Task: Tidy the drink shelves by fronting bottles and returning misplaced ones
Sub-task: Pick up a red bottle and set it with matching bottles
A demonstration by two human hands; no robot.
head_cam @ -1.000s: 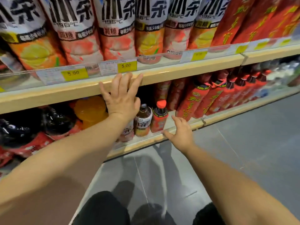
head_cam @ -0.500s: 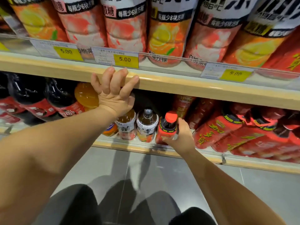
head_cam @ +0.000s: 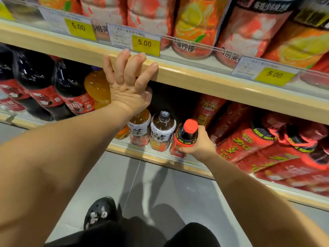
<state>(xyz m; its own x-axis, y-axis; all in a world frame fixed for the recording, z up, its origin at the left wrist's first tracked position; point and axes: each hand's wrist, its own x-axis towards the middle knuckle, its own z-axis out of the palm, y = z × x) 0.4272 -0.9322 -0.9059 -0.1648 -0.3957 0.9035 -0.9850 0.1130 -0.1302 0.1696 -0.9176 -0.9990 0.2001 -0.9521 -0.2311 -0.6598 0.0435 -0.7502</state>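
Pressing wooden shelf edge (head_cam: pixel 213 82), left hand (head_cam: pixel 129 90) splayed; right hand (head_cam: pixel 201 145) clasps red-capped bottle (head_cam: pixel 185 138) above grey floor (head_cam: pixel 142 184).

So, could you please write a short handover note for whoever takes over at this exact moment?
Left hand: presses on the upper shelf edge, holding nothing.
Right hand: grips the red-capped bottle at the front of the lower shelf, beside two tea bottles.
Done: bottle in hand; whether it is lifted cannot be told.
Left: probably check whether it belongs beside the big red bottles on its right, move it if misplaced, then front the rest.
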